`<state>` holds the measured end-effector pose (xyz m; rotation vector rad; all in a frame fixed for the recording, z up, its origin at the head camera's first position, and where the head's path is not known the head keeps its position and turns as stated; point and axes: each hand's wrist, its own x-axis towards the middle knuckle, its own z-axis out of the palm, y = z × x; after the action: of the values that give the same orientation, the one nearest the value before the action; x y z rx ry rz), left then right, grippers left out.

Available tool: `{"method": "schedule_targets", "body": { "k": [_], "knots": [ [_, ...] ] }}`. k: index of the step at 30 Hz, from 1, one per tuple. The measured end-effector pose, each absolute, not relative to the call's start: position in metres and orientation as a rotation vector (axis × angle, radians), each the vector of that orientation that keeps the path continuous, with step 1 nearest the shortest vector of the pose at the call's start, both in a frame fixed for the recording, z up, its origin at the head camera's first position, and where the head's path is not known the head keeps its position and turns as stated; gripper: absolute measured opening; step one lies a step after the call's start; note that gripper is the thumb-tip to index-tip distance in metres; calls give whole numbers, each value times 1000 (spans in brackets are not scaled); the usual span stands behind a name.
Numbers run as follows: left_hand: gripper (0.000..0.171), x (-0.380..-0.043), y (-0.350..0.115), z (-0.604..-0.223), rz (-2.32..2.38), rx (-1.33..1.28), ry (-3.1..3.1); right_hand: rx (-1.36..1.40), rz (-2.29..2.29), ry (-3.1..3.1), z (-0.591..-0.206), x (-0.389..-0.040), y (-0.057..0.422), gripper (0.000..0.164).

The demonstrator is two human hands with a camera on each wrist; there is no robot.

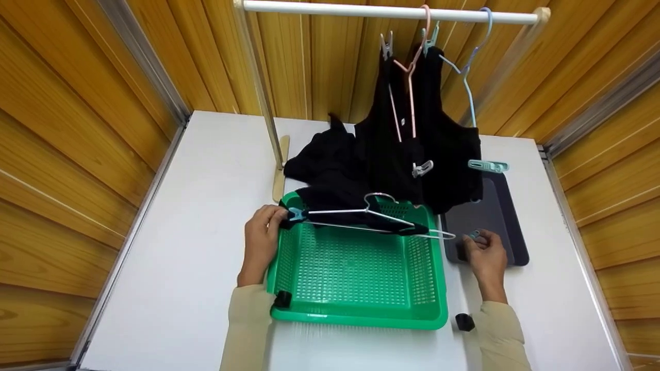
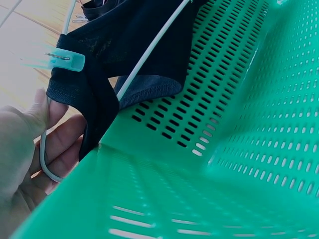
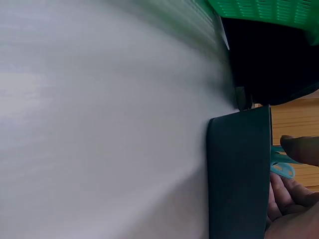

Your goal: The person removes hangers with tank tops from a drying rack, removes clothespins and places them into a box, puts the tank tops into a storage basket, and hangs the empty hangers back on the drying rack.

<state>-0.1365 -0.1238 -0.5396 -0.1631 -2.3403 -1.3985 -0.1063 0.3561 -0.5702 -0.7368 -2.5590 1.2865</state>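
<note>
Head cam's up high on the near side, facing fwd + down, far enough back to get basket (image 1: 358,323), rack (image 1: 330,7), tray (image 1: 508,219), L hand (image 1: 261,237) and R hand (image 1: 489,258) all at once. L wrist cam's super close, tilted, looking across the basket's inside w/ L hand at frame left; shares that hand, basket + black cloth (image 2: 109,45) w/ head. R wrist cam's low + rolled on its side: mostly bare tbl (image 3: 99,129), tray wall close at right, R hand cut off by the edge. Shares tray, R hand + clip (image 3: 280,158) w/ head. Both wrist views get some basket.
</note>
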Motion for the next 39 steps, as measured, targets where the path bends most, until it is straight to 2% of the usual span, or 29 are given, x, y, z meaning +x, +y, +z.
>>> {"method": "schedule_targets", "body": {
  "k": [13,24,39],
  "knots": [
    [16,-136,-124,-540,-1420,-174,-2328,-768,1309,-2572,-572,-106,358,55],
    [15,-136,-123,-540,-1392,-156,-2326,-748,1234,-2650,-573,-107,357,55],
    [13,-136,-124,-540,-1409,-174,-2305,-708,1161,-2703,-573,-109,354,44]
  ]
}}
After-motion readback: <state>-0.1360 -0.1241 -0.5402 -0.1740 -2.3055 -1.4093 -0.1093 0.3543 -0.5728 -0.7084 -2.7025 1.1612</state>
